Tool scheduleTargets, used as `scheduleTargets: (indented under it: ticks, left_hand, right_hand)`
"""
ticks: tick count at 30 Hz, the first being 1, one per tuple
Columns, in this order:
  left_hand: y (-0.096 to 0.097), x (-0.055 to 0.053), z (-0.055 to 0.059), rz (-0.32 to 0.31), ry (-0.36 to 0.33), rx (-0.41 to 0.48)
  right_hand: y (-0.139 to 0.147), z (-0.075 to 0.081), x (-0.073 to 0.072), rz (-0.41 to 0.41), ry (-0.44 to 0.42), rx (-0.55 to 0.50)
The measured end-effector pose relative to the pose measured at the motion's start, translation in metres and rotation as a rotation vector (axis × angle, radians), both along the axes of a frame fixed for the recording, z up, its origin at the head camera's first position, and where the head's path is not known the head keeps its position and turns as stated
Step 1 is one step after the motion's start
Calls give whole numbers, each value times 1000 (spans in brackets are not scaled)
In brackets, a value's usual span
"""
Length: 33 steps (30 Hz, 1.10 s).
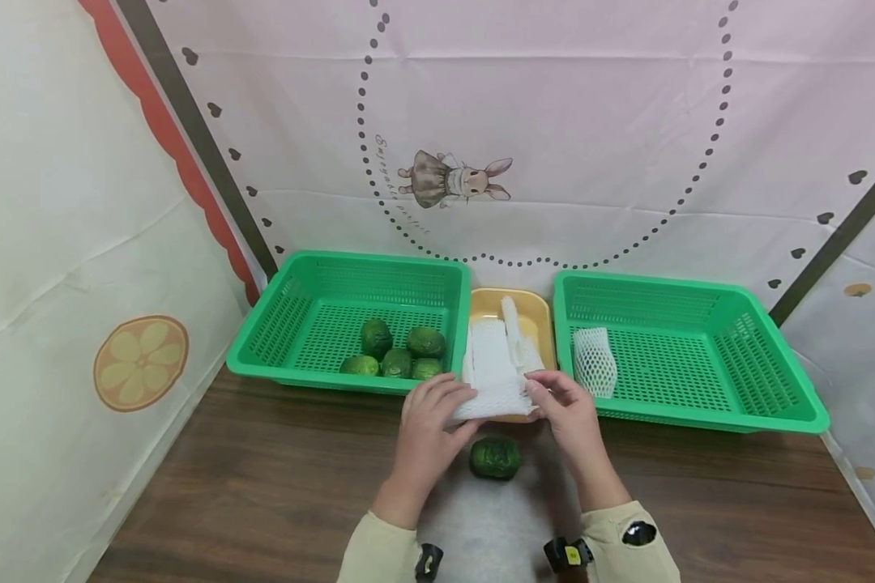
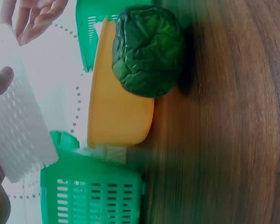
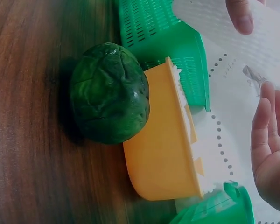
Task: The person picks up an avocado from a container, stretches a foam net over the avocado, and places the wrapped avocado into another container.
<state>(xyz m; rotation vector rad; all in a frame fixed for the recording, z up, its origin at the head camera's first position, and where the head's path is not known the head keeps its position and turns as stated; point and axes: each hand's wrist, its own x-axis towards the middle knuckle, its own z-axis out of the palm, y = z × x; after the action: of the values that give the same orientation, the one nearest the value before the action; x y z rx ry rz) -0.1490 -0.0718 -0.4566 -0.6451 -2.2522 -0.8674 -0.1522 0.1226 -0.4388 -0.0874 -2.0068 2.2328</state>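
My left hand (image 1: 430, 421) holds a flattened white foam net sleeve (image 2: 23, 126), with the thumb on one face and fingers behind. At the sleeve's right end is my right hand (image 1: 569, 405), its fingers loosely bent near the edge. The right wrist view shows those fingers (image 3: 262, 126) relaxed, not curled round the sleeve. Below both hands, a dark green, wrinkled, round fruit (image 1: 495, 458) lies on the table, untouched. More white foam sleeves (image 1: 490, 348) fill the yellow bin (image 1: 535, 312) just beyond the hands.
A green basket (image 1: 262, 344) on the left holds several similar green fruits (image 1: 424, 342). The right green basket (image 1: 780, 405) contains a white net-covered piece (image 1: 594, 363) at its left side. A printed cloth (image 1: 591, 146) hangs behind the wooden table (image 1: 262, 470).
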Motion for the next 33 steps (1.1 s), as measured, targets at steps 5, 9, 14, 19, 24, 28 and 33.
scheduleTargets:
  ticks: [5, 9, 14, 19, 24, 28, 33]
  left_hand:
    - [-10, 0, -2, 13, -54, 40]
    - [-16, 1, -3, 40, -169, 52]
    - [-18, 1, -6, 57, -253, 57]
    - [-17, 2, -6, 56, -263, 59]
    - [-18, 1, -6, 55, -281, 59]
    - [-18, 1, -7, 47, -280, 61]
    - [-19, 0, -11, 21, -260, 56]
  right_hand:
    - [2, -6, 5, 117, -30, 126]
    - [5, -19, 8, 357, -66, 377]
    - [5, -39, 7, 550, -27, 560]
    - [6, -51, 7, 576, 17, 655]
    - [6, -57, 6, 573, 2, 715]
    - [5, -59, 6, 569, -40, 719]
    - [4, -60, 7, 546, -83, 725]
